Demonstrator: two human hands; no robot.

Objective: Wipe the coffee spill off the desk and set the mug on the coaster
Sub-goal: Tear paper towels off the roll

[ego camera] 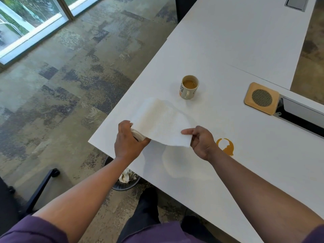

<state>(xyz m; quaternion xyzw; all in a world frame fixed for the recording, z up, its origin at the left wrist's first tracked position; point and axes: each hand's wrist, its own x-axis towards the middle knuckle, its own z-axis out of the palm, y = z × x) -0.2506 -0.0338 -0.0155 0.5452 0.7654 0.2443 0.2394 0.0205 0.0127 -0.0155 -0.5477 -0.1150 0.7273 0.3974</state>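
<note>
**Towel sheet out, spill sitting right next to the right hand**

Closest in, both hands are up over the near corner of the desk (236,181). Left hand (128,140) is wrapped around a paper towel roll (138,135), fingers curled closed on it. Right hand (200,142) has the free edge of the paper towel sheet (161,123) pinched between thumb and fingers, sheet stretched between the two hands. The coffee spill (226,146) is just beside the right hand, off to its right, so that hand is clearly the nearer one for the wipe. Looks like the sheet isn't torn off yet, though I can't tell for sure. Further back the mug (189,87) stands upright with coffee in it, and the coaster (261,98) is well apart to its right, nothing on it
</note>
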